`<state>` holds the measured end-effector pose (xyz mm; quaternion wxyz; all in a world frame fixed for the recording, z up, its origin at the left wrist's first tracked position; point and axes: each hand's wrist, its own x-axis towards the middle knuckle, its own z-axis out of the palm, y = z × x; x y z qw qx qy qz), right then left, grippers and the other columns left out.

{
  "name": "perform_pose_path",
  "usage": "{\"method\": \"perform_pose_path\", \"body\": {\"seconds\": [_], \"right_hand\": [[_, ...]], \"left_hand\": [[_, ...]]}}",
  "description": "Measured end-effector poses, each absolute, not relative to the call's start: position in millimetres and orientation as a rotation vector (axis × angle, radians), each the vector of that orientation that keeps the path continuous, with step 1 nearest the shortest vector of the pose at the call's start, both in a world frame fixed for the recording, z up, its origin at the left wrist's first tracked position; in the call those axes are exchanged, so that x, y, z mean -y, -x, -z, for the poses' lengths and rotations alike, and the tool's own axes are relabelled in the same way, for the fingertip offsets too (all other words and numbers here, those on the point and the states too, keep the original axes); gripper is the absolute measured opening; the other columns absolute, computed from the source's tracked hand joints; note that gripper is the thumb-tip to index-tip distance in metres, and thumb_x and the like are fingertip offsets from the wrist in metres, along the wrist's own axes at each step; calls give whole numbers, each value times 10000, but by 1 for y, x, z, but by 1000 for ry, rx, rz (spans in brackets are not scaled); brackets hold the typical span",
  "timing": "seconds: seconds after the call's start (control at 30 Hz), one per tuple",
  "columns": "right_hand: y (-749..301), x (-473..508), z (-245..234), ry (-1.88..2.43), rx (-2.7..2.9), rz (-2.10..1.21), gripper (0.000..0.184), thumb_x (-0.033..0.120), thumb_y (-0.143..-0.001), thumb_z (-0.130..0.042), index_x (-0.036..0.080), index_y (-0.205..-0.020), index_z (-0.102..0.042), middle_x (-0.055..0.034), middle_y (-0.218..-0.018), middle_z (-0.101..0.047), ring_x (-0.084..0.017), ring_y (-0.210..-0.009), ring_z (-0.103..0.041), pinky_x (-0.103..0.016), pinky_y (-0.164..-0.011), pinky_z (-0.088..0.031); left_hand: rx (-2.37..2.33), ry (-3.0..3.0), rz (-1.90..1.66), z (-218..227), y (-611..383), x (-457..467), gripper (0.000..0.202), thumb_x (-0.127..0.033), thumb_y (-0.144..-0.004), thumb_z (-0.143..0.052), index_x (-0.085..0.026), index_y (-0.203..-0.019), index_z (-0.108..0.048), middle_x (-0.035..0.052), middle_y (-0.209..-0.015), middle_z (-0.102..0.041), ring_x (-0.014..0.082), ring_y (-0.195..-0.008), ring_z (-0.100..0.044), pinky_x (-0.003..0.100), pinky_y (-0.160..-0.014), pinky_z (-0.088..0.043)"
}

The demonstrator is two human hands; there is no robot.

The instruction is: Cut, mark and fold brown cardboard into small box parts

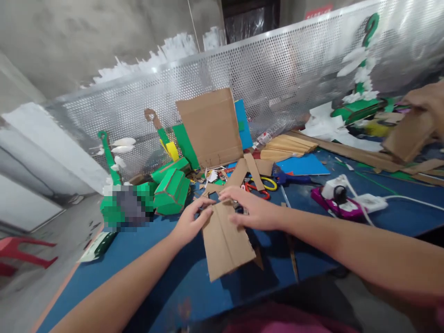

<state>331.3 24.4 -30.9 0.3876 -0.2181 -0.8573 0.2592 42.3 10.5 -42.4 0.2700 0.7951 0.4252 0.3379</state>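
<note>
A creased piece of brown cardboard [227,245] is tilted above the blue table [166,277], near its front edge. My left hand [192,217] grips the left far edge of the cardboard, thumb on top and fingers curled around it. My right hand [251,208] holds the far right part, with the thumb on the upper face and the fingers over the far edge. Just beyond my hands lie scissors with yellow and red handles [268,184] and loose cardboard strips [255,171]. Part of the underside of the cardboard is hidden.
Green cardboard boxes [171,192] stand at the left. A large cardboard sheet [211,127] leans on the perforated metal screen [270,69]. At the right are a blue glue gun [294,178], a purple power strip [335,203] with cables, and a cardboard pile [409,134].
</note>
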Motion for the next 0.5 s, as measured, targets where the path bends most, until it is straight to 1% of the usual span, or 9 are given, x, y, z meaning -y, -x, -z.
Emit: {"method": "perform_pose_path", "body": {"seconds": [0.03, 0.1, 0.17, 0.2, 0.23, 0.3, 0.37, 0.43, 0.5], "right_hand": [[-330, -18, 31, 475, 2217, -684, 599, 502, -955, -810, 267, -1490, -677, -153, -1561, -648, -348, -1469, -601, -551, -1243, -472], [-329, -10, 27, 378, 2292, -751, 763, 569, -843, -908, 266, -1507, -685, -176, -1646, -582, -384, -1564, -521, -585, -1275, -434], [-327, -5, 20, 348, 2265, -801, 875, 660, -651, -1001, 284, -1404, -757, -170, -1622, -610, -413, -1572, -512, -619, -1293, -394], [-326, -3, 17, 364, 2238, -824, 903, 703, -585, -1009, 291, -1356, -782, -162, -1605, -627, -420, -1572, -513, -631, -1298, -378], [-323, -1, 14, 393, 2209, -845, 917, 745, -550, -999, 293, -1322, -799, -156, -1597, -636, -428, -1581, -504, -643, -1305, -354], [-317, 6, 13, 452, 2178, -881, 925, 825, -570, -943, 291, -1314, -813, -154, -1623, -621, -444, -1623, -449, -668, -1329, -282], [-312, 14, 16, 535, 2136, -908, 887, 875, -611, -887, 297, -1282, -836, -144, -1639, -616, -453, -1654, -401, -677, -1349, -208], [-310, 20, 21, 567, 2124, -945, 772, 868, -671, -858, 340, -1234, -860, -107, -1580, -680, -431, -1628, -454, -651, -1369, -171], [-311, 19, 24, 517, 2184, -1054, 665, 822, -700, -867, 393, -1208, -865, -64, -1496, -748, -399, -1556, -557, -613, -1377, -205]], "left_hand": [[-1137, -2115, -936, 45, -42, -11, 335, -431, -1101, -589, -215, -1293, -757, 112, -1290, -773, 285, -1188, -717, 407, -1056, -541], [-1117, -2020, -959, 52, -41, -11, 339, -437, -1106, -583, -215, -1307, -743, 109, -1267, -776, 283, -1174, -719, 405, -1046, -546], [-1105, -1933, -994, 56, -39, -12, 317, -442, -1104, -594, -215, -1256, -754, 104, -1214, -781, 275, -1136, -723, 394, -1016, -559], [-1097, -1914, -1009, 57, -38, -13, 315, -438, -1101, -603, -221, -1264, -762, 106, -1231, -778, 276, -1153, -719, 391, -1015, -561], [-1085, -1912, -1014, 57, -37, -13, 304, -432, -1097, -616, -223, -1251, -775, 110, -1235, -773, 278, -1163, -716, 392, -1017, -560], [-1069, -1910, -1015, 56, -35, -12, 292, -430, -1101, -620, -231, -1218, -798, 112, -1193, -769, 272, -1131, -719, 391, -988, -568], [-1088, -1880, -998, 53, -33, -11, 295, -446, -1097, -627, -247, -1216, -809, 113, -1138, -771, 269, -1067, -727, 394, -934, -585], [-1090, -1858, -988, 51, -31, -10, 295, -449, -1093, -634, -268, -1237, -817, 114, -1129, -772, 272, -1059, -731, 406, -932, -593], [-1073, -1844, -985, 52, -30, -11, 293, -444, -1096, -630, -287, -1250, -823, 113, -1135, -773, 270, -1063, -734, 406, -928, -597]]}}
